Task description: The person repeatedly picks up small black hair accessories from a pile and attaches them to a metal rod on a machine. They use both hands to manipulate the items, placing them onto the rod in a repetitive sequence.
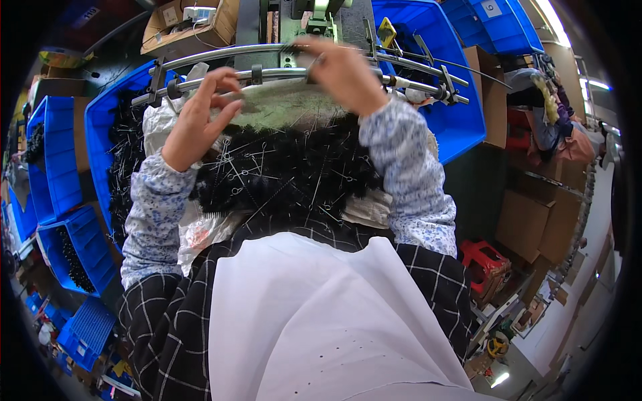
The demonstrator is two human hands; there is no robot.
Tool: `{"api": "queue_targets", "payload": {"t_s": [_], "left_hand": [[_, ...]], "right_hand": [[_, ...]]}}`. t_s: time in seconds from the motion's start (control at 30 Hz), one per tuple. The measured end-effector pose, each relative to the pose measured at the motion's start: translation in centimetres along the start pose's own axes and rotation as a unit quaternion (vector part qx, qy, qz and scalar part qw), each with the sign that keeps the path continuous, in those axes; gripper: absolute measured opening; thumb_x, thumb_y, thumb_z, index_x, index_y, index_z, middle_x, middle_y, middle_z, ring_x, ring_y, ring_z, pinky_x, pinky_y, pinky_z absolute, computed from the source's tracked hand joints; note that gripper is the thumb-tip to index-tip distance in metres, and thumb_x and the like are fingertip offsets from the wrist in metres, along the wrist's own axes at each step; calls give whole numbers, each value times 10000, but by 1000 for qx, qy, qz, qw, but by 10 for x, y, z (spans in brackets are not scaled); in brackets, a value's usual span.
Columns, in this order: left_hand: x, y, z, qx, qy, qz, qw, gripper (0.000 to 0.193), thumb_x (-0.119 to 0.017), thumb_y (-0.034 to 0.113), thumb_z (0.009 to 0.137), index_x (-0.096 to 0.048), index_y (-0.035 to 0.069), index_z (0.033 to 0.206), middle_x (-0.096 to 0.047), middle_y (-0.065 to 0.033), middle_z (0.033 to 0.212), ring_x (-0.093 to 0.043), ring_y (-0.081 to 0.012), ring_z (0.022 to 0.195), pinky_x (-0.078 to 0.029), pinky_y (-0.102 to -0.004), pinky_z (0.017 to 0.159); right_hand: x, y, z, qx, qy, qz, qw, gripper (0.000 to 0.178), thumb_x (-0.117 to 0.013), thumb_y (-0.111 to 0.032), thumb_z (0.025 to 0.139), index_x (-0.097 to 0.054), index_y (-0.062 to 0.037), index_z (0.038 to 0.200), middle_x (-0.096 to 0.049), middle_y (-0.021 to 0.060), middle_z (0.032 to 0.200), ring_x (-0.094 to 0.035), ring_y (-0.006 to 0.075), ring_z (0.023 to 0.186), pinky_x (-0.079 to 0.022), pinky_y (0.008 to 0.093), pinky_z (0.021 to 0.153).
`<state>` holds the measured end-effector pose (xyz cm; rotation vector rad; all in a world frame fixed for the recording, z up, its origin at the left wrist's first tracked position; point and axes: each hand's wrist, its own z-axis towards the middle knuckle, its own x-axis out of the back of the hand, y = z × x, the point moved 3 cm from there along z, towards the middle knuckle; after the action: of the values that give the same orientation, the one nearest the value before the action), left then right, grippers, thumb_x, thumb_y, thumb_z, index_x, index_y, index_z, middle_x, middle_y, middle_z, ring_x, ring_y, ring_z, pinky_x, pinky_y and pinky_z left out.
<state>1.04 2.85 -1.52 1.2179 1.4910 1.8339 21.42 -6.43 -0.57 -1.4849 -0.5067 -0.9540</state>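
Note:
A heap of small black bristle brushes point(267, 167) with twisted wire stems and looped ends lies in front of me. Above the left part of the heap is my left hand point(200, 120), its fingers curved and apart, with nothing visible between them. Farther up, my right hand point(344, 75) reaches over the metal rails point(267, 72) to the foot of a green machine point(319, 25). Motion smears its fingers, and a dark bit shows by the fingertips. Whether they hold it I cannot make out.
Blue bins stand on both sides; the left bin point(100, 134) contains more brushes, and another bin point(455, 113) is at the right. A cardboard box point(190, 30) sits at the back left. Thin rods stick out from the rails at the right. A red stool point(483, 264) is at lower right.

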Motion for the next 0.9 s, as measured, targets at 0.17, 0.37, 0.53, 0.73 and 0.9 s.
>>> {"api": "queue_targets", "payload": {"t_s": [0.17, 0.37, 0.53, 0.73, 0.9], "left_hand": [[7, -61, -17, 110, -188, 205, 954, 396, -546, 41, 797, -454, 50, 1183, -521, -154, 1135, -530, -282, 1045, -420, -326, 906], [-7, -79, -20, 43, -234, 226, 945, 407, -570, 32, 728, -502, 43, 1129, -521, -179, 1150, -508, -332, 1061, -405, -365, 911], [-8, -78, -16, 33, -227, 270, 935, 323, -574, 55, 727, -532, 38, 1047, -579, -174, 1020, -551, -338, 960, -432, -385, 837], [11, -70, -17, -4, -126, 305, 944, 329, -596, 86, 746, -513, 40, 1062, -604, -172, 891, -586, -332, 857, -456, -379, 752], [23, -38, -15, 62, -74, 186, 978, 304, -620, 74, 797, -505, 58, 1077, -587, -61, 899, -470, -110, 623, -401, -242, 578]], "right_hand": [[21, 95, 41, -12, 215, -290, 933, 265, -545, -112, 771, -654, -163, 1007, -646, 108, 827, -612, 285, 755, -475, 384, 737], [9, 108, 53, -4, 224, -316, 922, 232, -562, -141, 760, -685, -178, 954, -652, 115, 785, -613, 280, 764, -476, 367, 735], [12, 105, 50, -5, 231, -286, 930, 224, -567, -161, 771, -684, -176, 961, -653, 113, 807, -614, 279, 780, -482, 382, 730], [11, 106, 52, -14, 227, -307, 924, 218, -571, -184, 779, -683, -185, 967, -654, 113, 803, -614, 276, 777, -484, 386, 727], [10, 109, 52, -16, 228, -270, 935, 213, -582, -171, 773, -689, -207, 954, -661, 68, 804, -601, 245, 792, -439, 430, 834]]}}
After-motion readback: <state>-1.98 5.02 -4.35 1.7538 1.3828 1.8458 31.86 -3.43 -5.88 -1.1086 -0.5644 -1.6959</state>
